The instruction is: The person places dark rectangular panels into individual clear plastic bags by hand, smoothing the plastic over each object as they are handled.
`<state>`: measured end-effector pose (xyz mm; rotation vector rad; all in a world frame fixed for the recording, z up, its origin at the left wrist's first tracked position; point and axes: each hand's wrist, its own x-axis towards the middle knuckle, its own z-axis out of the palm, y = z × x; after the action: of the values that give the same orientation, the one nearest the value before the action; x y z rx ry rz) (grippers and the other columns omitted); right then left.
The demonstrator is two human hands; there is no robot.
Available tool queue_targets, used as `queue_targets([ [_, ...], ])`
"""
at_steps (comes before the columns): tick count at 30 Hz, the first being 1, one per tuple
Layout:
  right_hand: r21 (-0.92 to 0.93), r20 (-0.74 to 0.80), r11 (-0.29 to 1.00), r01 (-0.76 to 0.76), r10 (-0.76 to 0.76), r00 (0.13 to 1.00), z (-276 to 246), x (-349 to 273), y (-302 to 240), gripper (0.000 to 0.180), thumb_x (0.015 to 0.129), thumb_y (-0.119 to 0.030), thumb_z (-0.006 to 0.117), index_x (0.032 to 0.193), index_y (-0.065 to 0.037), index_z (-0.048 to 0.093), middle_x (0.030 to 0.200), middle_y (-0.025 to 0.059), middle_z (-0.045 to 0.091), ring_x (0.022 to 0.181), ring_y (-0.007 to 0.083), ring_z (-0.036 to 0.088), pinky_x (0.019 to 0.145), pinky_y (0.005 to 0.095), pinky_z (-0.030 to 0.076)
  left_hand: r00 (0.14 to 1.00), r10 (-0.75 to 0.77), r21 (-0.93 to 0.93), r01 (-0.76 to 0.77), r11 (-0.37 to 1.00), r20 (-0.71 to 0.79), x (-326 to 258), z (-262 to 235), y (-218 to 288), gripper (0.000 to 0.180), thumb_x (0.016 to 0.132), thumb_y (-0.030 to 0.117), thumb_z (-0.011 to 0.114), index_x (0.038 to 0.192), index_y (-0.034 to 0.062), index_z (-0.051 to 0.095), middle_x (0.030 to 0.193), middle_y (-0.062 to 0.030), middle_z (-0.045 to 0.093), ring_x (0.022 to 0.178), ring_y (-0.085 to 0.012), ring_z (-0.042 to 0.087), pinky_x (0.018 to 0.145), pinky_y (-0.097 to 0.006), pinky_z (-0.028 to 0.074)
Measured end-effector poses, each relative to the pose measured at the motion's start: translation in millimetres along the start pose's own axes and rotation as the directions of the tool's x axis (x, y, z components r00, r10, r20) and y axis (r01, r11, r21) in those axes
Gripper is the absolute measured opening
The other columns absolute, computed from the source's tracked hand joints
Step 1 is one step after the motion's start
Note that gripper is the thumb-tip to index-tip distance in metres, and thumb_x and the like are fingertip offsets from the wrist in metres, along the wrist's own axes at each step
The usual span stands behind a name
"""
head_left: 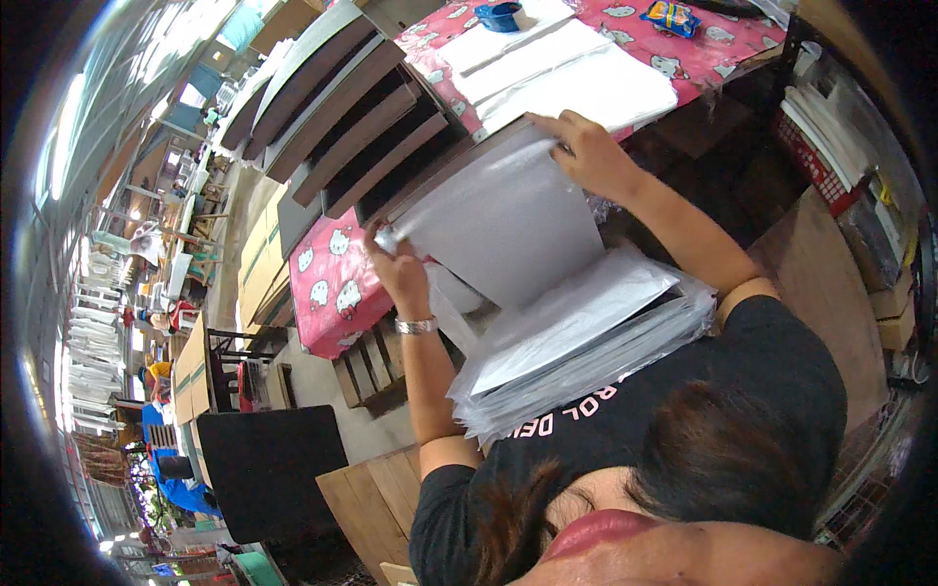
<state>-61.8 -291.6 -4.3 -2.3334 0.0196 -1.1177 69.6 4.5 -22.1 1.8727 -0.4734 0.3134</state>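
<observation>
My left hand (399, 272), with a silver bracelet on the wrist, grips the lower left corner of a large grey sheet (503, 234). My right hand (589, 154) holds the same sheet at its upper right edge. The sheet is lifted and tilted above a thick stack of grey sheets in clear plastic sleeves (586, 347), which rests against my body in a black shirt. Both forearms reach up from the lower edge.
A table with a pink cartoon-cat cloth (335, 283) stands ahead, bearing stacks of white sheets (576, 73), a blue cup (500, 16) and a snack bag (672, 17). Dark boards (342, 112) lean at left. A red basket (816, 166) sits at right, a black panel (269, 469) and a wooden pallet (376, 503) below.
</observation>
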Motion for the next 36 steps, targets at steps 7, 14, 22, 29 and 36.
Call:
queue_targets([
  [7, 0.259, 0.064, 0.966, -0.019, 0.003, 0.998, -39, -38, -8, 0.022, 0.07, 0.003, 0.058, 0.091, -0.001, 0.064, 0.082, 0.0118, 0.06, 0.07, 0.0254, 0.06, 0.07, 0.0322, 0.048, 0.987, 0.078, 0.294, -0.117, 0.948, 0.141, -72, -20, 53, 0.054, 0.074, -0.003, 0.048, 0.128, 0.0016, 0.047, 0.097, -0.0162, 0.065, 0.071, -0.0193, 0.061, 0.067, -0.031, 0.048],
  [14, 0.634, 0.704, 0.135, -0.761, 0.307, 0.641, -41, -40, 36, 0.031, 0.075, -0.009, 0.065, 0.104, -0.002, 0.056, 0.095, 0.0049, 0.059, 0.078, 0.012, 0.059, 0.072, 0.027, 0.049, 0.632, -0.541, -0.068, 0.682, 0.728, 0.554, -29, -47, 30, 0.02, 0.076, 0.018, 0.064, 0.093, 0.0096, 0.058, 0.074, 0.0009, 0.056, 0.055, -0.0071, 0.048, 0.048, -0.02, 0.034],
  [22, 0.297, 0.877, 0.068, -0.953, 0.375, 0.3, 77, -224, 176, 0.034, 0.079, -0.016, 0.063, 0.111, -0.006, 0.057, 0.103, 0.0089, 0.061, 0.093, 0.0231, 0.059, 0.083, 0.0363, 0.047, 0.337, -0.736, 0.278, 0.771, 0.573, 0.587, -114, 14, -144, 0.025, 0.08, 0.019, 0.06, 0.102, 0.0076, 0.058, 0.079, 0.0003, 0.058, 0.06, -0.0078, 0.049, 0.052, -0.021, 0.036],
  [29, -0.093, 0.859, 0.766, -0.636, 0.385, 0.338, -2, -91, 66, 0.035, 0.081, -0.027, 0.065, 0.108, -0.005, 0.06, 0.103, 0.0099, 0.061, 0.099, 0.0193, 0.055, 0.083, 0.0336, 0.043, 0.56, -0.659, 0.199, 0.667, 0.718, 0.503, -106, -6, -121, 0.029, 0.085, 0.021, 0.055, 0.108, 0.0044, 0.058, 0.083, -0.0004, 0.059, 0.063, -0.0094, 0.05, 0.057, -0.021, 0.037],
  [36, -0.044, 0.999, 0.885, -0.464, 0.03, -0.038, 50, -140, 39, 0.06, 0.084, -0.045, 0.057, 0.128, -0.005, 0.047, 0.131, 0.0133, 0.047, 0.124, 0.025, 0.039, 0.103, 0.0352, 0.03, 0.662, -0.089, -0.204, 0.352, 0.913, 0.745, -63, -23, 13, 0.034, 0.083, 0.023, 0.057, 0.109, 0.0011, 0.06, 0.099, -0.0049, 0.059, 0.079, -0.0115, 0.049, 0.067, -0.021, 0.035],
])
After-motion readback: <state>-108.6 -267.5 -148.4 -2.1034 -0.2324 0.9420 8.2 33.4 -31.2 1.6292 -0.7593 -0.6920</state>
